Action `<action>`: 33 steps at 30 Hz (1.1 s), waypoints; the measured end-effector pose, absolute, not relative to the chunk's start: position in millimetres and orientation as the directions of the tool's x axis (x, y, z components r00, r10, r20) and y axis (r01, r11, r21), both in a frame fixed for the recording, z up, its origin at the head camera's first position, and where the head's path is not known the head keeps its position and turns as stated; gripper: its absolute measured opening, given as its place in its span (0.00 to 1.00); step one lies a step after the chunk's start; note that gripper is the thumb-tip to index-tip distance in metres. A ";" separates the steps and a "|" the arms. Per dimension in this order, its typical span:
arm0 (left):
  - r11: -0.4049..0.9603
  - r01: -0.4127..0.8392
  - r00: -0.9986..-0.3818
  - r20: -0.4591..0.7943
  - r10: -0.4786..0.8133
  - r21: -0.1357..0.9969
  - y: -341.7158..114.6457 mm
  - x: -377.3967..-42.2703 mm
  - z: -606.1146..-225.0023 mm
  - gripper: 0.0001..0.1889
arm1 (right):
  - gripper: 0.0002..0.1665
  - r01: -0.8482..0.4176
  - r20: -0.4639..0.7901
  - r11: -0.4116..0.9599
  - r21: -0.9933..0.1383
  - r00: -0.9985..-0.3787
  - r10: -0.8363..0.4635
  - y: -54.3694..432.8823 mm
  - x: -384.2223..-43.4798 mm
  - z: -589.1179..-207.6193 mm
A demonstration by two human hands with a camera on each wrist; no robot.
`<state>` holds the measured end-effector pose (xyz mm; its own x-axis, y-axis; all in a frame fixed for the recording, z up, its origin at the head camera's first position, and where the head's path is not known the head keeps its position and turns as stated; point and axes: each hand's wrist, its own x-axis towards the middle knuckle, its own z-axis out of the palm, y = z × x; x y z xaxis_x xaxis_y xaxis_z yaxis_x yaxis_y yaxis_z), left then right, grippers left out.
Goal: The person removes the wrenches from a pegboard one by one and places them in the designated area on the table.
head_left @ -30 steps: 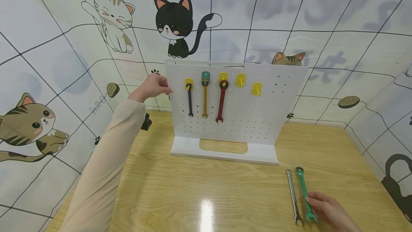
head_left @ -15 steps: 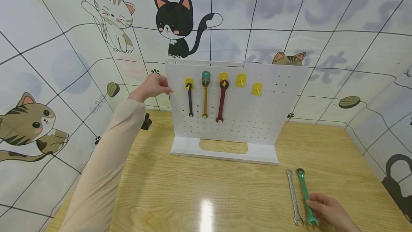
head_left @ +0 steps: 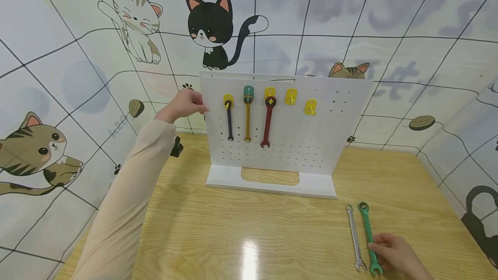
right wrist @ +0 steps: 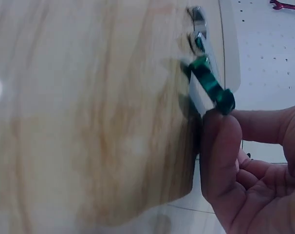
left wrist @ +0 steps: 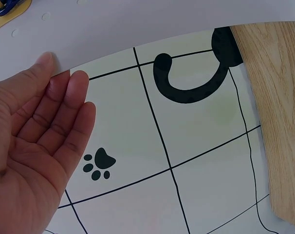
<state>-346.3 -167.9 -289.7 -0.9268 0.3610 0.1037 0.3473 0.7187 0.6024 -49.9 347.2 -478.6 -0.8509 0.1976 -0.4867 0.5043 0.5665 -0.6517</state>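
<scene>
A white pegboard [head_left: 295, 141] stands upright on its base, and my left hand [head_left: 186, 103] pinches its left edge between thumb and fingers. In the left wrist view the thumb [left wrist: 33, 78] lies on the board's face with the fingers behind the edge. My right hand [head_left: 397, 252] pinches a green ratcheting combination wrench [head_left: 367, 226] near its open end, close over the table at front right. The right wrist view shows that wrench's green open end [right wrist: 213, 85] past the fingertips. Beside it on the left lies a silver combination wrench [head_left: 354, 237].
On yellow and teal hooks hang a dark purple wrench [head_left: 230, 122], a gold wrench [head_left: 247, 120] and a red wrench [head_left: 268, 122]. To their right are two bare yellow hooks, one upper [head_left: 291, 97] and one lower [head_left: 310, 107]. Cat-patterned walls enclose the wooden table [head_left: 202, 232].
The green wrench has shifted slightly toward the front with my right hand, its open end swinging a little to the left just now. My left hand and the pegboard stay put.
</scene>
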 end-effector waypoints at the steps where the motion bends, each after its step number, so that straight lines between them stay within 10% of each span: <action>1: 0.719 0.348 -0.927 0.104 0.361 0.602 -168.1 -346.5 -289.8 0.08 | 0.23 0.499 -0.481 0.580 -0.644 -0.853 0.200 347.4 -50.1 -478.9; 33: 0.720 0.342 -0.927 0.093 0.362 0.604 -167.7 -345.5 -288.2 0.09 | 0.11 0.369 -0.363 0.707 -0.603 -0.916 0.169 342.3 -62.8 -463.4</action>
